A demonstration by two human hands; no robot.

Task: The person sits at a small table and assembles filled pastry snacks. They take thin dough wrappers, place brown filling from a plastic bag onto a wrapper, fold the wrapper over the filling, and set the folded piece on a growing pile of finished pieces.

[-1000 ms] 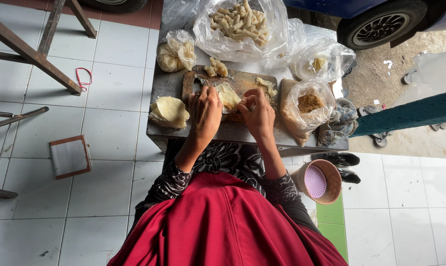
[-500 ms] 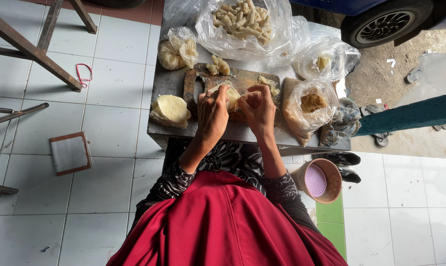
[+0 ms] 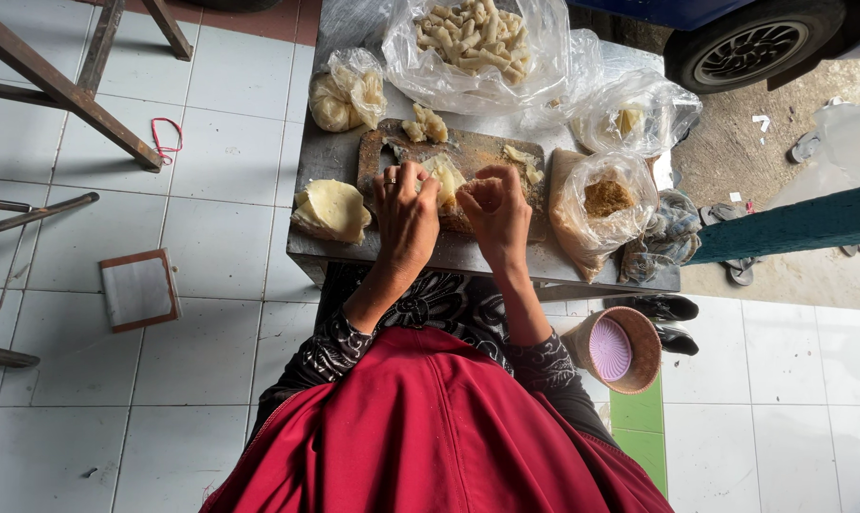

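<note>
Hands meet over the wooden cutting board, both forearms reaching forward from patterned sleeves. Left hand lies palm down at the board's near edge, fingers curled together onto a pale dough wrapper, a ring on one finger. Right hand sits just beside it, fingers bent inward and pinching the same wrapper from the other side. The wrapper rests near the board's middle, between the two sets of fingertips. Left of the board lies a stack of round wrappers; right of it, a clear bag of brown filling; beyond it, a large bag of rolled pieces.
</note>
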